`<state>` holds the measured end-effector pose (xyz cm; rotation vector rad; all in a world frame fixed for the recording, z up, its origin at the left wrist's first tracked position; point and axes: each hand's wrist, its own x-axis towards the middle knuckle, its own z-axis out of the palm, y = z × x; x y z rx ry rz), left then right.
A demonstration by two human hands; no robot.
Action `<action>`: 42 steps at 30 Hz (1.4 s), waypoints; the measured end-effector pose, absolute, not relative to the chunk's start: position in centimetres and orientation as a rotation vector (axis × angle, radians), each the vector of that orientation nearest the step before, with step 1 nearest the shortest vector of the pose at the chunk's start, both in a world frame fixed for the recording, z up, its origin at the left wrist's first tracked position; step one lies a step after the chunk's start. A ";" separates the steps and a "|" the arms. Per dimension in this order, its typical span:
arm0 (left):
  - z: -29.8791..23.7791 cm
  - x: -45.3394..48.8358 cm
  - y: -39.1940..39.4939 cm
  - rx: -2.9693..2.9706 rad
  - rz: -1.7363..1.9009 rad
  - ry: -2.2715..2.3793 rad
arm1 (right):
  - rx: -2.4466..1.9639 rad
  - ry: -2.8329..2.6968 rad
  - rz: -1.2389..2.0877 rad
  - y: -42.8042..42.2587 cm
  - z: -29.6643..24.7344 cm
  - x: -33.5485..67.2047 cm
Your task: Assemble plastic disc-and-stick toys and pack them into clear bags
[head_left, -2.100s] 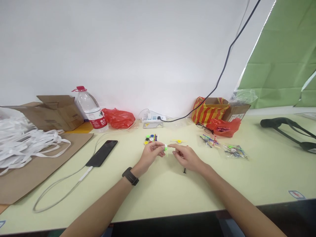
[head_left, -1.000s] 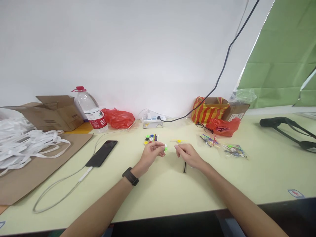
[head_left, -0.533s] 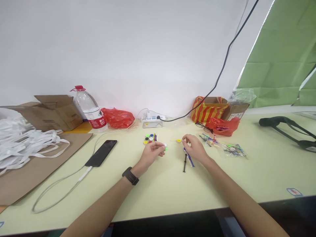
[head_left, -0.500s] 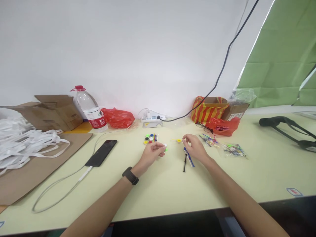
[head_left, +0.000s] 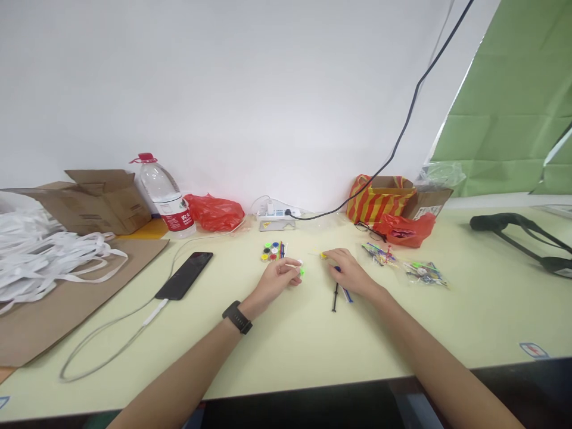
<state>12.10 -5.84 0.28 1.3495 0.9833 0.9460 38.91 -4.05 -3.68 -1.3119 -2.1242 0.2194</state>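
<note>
My left hand [head_left: 277, 277], with a black watch on its wrist, is closed in a pinch on a small white and green plastic piece [head_left: 301, 270]. My right hand [head_left: 351, 271] lies low over the table, and its fingertips are pressed together on a small yellow piece [head_left: 322, 255]. A thin black stick [head_left: 335, 297] and a blue stick [head_left: 345, 292] lie just under and in front of the right hand. A cluster of small coloured round pieces and sticks [head_left: 271, 251] sits just beyond the left hand.
Two clear bags of coloured parts [head_left: 379, 254] [head_left: 423, 273] lie to the right. A black phone [head_left: 184, 274] on a white cable, cardboard with white straps [head_left: 49, 259], a water bottle [head_left: 164, 196], a power strip [head_left: 276, 217], red bags and boxes line the back.
My right hand moved away from the left hand, up and right to the yellow piece, then lowered onto it. The blue stick came into view on the table. The left hand stayed put.
</note>
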 end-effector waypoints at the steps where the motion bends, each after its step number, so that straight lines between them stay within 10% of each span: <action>1: 0.3 12.1 -5.8 1.335 0.946 0.976 | -1.303 -2.123 0.225 -4.1 -3.7 38.8; 42: -1.0 12.2 -6.9 2.082 0.867 0.836 | -1.159 -2.176 0.383 -5.6 -1.9 36.2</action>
